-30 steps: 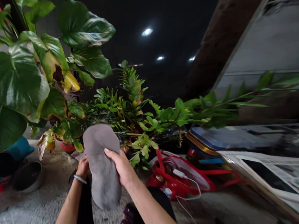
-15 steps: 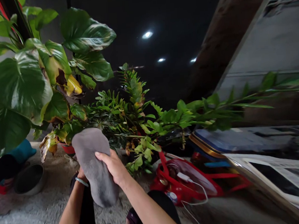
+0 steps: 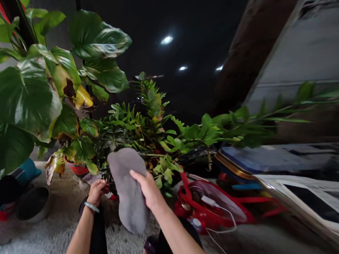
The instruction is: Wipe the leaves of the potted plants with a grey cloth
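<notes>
A grey, fuzzy, sole-shaped pad [image 3: 130, 192] hangs upright in front of the plants. My right hand [image 3: 149, 189] grips its right edge, thumb on the near face and fingers behind. To the left, apart from the pad, my left hand [image 3: 97, 190] wears a pale bracelet. Its fingers are bent together near a small red thing; what they hold, if anything, is too small to tell.
Leafy plants [image 3: 23, 95] stand at the left and across the middle. A red bag [image 3: 190, 203] with a white cable lies right of my knees. A metal bowl [image 3: 34, 203] is at the left, beside another person's dark-clad limb. A table edge [image 3: 296, 207] juts in at right.
The grey pad has moved right with my right hand. My left hand, earlier mostly behind the pad, now shows apart from it.
</notes>
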`<action>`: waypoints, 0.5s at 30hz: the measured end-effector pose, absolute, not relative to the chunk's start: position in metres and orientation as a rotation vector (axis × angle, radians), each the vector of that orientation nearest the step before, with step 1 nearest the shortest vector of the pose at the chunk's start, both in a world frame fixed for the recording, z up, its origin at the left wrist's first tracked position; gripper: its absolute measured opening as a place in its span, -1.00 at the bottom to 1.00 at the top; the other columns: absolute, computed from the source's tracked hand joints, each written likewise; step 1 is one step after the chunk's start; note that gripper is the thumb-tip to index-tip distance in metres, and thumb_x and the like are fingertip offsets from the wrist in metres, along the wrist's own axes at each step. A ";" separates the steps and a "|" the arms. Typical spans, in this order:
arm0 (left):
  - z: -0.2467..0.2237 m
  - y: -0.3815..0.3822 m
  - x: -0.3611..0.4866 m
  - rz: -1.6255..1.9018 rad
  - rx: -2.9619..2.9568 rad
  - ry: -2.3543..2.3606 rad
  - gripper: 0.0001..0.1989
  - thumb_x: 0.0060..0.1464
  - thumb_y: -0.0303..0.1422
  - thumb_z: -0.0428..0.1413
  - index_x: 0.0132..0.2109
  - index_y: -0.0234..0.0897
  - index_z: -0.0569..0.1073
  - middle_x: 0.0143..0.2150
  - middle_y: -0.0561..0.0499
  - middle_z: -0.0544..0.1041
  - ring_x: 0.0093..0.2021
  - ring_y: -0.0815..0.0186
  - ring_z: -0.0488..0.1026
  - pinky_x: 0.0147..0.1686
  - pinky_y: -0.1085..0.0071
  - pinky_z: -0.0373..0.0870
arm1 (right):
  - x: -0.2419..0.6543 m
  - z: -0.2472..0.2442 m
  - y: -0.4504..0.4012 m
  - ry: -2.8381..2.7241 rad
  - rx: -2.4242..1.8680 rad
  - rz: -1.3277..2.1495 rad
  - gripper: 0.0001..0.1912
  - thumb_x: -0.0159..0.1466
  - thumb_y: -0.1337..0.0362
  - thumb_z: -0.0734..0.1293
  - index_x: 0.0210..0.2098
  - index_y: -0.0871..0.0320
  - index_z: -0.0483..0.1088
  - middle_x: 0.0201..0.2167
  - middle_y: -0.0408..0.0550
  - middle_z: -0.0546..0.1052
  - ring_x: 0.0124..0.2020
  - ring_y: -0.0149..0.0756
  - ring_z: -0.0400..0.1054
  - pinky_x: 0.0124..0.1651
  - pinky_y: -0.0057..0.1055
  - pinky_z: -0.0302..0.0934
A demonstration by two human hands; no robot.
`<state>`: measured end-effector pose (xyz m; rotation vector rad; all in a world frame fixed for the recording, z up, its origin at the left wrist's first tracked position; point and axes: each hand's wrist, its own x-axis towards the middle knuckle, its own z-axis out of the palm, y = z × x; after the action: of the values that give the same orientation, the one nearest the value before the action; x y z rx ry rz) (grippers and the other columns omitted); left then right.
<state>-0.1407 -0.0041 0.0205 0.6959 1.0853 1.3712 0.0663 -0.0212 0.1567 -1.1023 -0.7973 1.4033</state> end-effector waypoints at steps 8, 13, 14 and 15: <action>0.032 -0.008 -0.132 1.357 0.692 1.109 -0.60 -0.37 -0.18 0.43 -0.46 -0.31 0.45 -0.40 -0.02 0.58 -0.51 0.41 0.41 -0.48 0.47 0.34 | 0.081 0.104 -0.024 -0.471 -1.187 1.575 -0.67 -0.19 0.16 0.51 -0.42 0.18 0.55 -0.52 0.00 0.64 -0.43 -0.03 0.53 -0.31 -0.21 0.41; 0.039 -0.009 -0.132 1.340 0.700 1.120 -0.60 -0.38 -0.18 0.42 -0.46 -0.29 0.43 -0.42 -0.01 0.57 -0.50 0.39 0.40 -0.45 0.45 0.36 | 0.084 0.120 -0.057 -0.476 -1.183 1.548 -0.62 -0.17 0.13 0.55 -0.39 0.17 0.55 -0.48 -0.05 0.65 -0.38 -0.09 0.54 -0.27 -0.27 0.40; 0.039 -0.008 -0.131 1.336 0.703 1.120 -0.60 -0.37 -0.19 0.42 -0.46 -0.29 0.42 -0.43 0.00 0.57 -0.50 0.40 0.40 -0.45 0.46 0.35 | 0.084 0.130 -0.054 -0.511 -1.138 1.494 -0.59 -0.16 0.12 0.55 -0.33 0.17 0.56 -0.41 -0.04 0.67 -0.33 -0.09 0.54 -0.23 -0.27 0.39; 0.039 -0.008 -0.130 1.332 0.705 1.119 -0.60 -0.37 -0.19 0.42 -0.45 -0.28 0.42 -0.43 0.00 0.57 -0.50 0.40 0.39 -0.46 0.46 0.33 | 0.083 0.140 -0.047 -0.544 -1.097 1.437 -0.55 -0.14 0.12 0.56 -0.28 0.17 0.56 -0.35 -0.04 0.68 -0.27 -0.09 0.55 -0.19 -0.27 0.39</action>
<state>-0.1305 -0.0080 0.0392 0.7049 1.1190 1.3317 0.0833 -0.0473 0.1396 -1.0969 -0.5441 1.4374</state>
